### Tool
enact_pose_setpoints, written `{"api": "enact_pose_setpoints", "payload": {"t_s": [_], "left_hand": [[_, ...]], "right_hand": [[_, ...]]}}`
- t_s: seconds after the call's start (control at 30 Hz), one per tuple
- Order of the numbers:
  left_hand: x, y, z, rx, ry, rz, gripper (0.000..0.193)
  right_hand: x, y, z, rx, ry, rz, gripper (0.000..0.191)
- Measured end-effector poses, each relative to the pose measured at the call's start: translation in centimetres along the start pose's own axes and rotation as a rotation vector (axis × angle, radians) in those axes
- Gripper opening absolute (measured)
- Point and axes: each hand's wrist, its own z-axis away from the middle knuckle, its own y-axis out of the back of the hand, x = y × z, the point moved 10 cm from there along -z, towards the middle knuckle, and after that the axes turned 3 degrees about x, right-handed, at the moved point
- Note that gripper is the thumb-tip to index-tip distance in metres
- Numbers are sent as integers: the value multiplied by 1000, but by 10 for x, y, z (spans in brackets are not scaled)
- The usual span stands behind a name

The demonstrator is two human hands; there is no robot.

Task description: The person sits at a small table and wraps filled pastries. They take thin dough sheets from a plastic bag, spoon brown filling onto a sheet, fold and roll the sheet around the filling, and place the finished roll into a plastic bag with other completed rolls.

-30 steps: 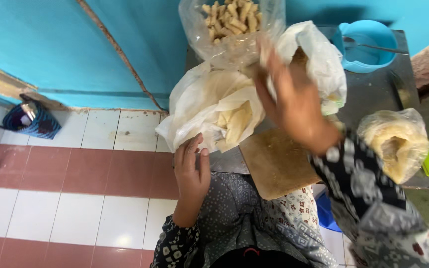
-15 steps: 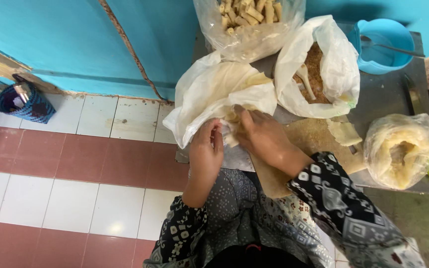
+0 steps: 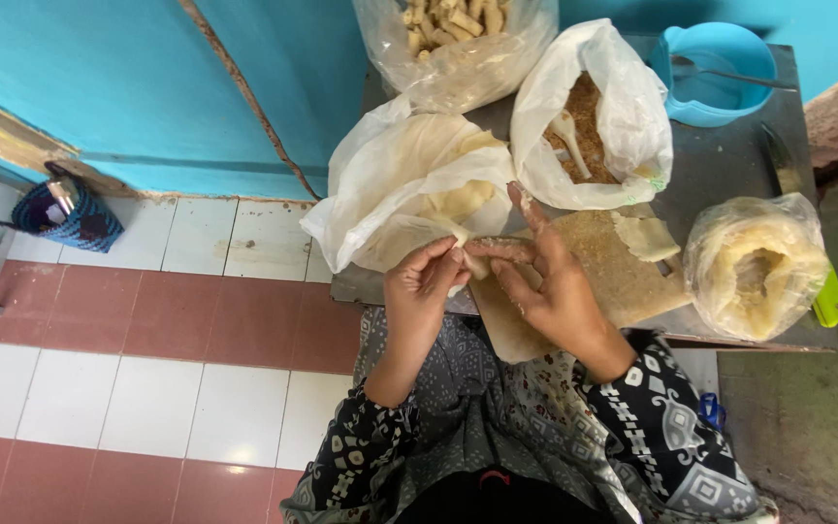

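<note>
Clear plastic bag of pale rolled sticks (image 3: 458,39) at worktop (image 3: 729,160) far edge; white plastic bag of brown crumb filling (image 3: 589,116) beside it, white spoon inside; white bag of thin pale wrapper sheets (image 3: 409,184) at left edge; clear bag of coiled pale sheets (image 3: 758,267) at right edge. Small pale dough roll (image 3: 497,250) on wooden board (image 3: 613,272) at near edge. Left hand (image 3: 419,291) fingers pinch roll's left end; right hand (image 3: 555,281) fingers curled over roll, palm down, index finger raised

Turquoise wall (image 3: 128,78), blue jug (image 3: 720,78)
</note>
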Motion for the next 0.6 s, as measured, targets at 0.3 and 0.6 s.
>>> {"api": "enact_pose_setpoints", "payload": {"t_s": [0.3,0.6], "left_hand": [[-6,-23,26,-117,-37,129,22],[-1,-39,33,-174,55,86,20]], "right_hand": [[12,18,22,309,51,-4,73],[0,27,42,333,86,-18,66]]}}
